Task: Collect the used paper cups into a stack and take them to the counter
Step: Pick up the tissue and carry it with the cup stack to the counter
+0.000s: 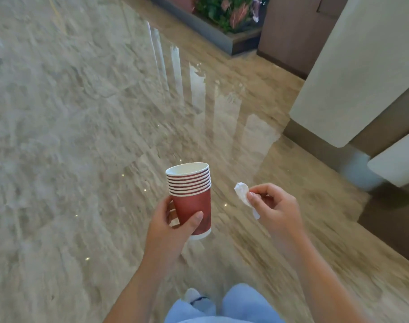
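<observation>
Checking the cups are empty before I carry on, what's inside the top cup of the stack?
The top cup of the stack of red paper cups, held in the left hand, shows only clean white inner wall. Its bottom is hidden by the near rim, so leftover liquid can't be ruled out.

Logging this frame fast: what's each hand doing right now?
Left hand: closed around the stack of red paper cups, held upright.
Right hand: fingertips pinching a crumpled white tissue.
</observation>
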Motion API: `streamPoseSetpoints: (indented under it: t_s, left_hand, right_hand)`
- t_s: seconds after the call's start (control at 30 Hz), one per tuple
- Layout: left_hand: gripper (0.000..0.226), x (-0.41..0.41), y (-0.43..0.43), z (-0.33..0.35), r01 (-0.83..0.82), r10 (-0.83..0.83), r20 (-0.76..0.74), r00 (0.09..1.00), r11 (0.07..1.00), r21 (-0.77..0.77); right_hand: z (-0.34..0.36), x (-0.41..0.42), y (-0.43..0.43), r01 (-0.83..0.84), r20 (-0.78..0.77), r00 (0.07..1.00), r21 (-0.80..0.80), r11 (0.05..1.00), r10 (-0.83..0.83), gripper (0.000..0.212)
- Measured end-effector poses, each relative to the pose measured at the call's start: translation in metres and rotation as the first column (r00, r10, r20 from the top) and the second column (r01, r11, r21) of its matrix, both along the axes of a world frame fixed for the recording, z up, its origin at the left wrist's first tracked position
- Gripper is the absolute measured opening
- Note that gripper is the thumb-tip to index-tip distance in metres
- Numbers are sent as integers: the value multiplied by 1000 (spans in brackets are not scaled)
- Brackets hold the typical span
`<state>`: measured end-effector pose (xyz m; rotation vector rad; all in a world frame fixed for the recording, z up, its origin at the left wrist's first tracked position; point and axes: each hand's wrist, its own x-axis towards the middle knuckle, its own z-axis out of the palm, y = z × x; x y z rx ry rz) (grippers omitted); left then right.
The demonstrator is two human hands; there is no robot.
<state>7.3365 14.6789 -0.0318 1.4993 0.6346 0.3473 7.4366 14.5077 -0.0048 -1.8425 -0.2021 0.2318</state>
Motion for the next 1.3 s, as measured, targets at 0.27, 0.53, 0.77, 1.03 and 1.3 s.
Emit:
streamPoseSetpoints:
  t_s: [0.27, 0.53, 0.77, 1.03, 1.3]
  left_hand:
    - [47, 226, 59, -5, 138, -138, 3, 990, 990, 0]
    - [47, 471, 103, 12, 208, -208, 28, 978, 978, -5]
    - [45, 640, 154, -1, 179, -179, 5, 984, 984, 8]
    - [47, 884, 235, -10, 246, -248, 23, 969, 968, 50]
    - [50, 1112, 261, 10, 414, -418, 65, 906, 908, 66]
  right_hand:
    - [-20, 198, 36, 167, -38, 985, 22, 986, -166, 12]
    - [1, 439, 81, 192, 13, 981, 36, 981, -193, 9]
    - [-9, 606, 125, 222, -24, 975, 34, 974, -222, 13]
    - [-7, 832, 197, 295, 28, 955, 29, 955, -295, 13]
    - [11, 1031, 217, 426, 88, 900, 28, 904, -426, 14]
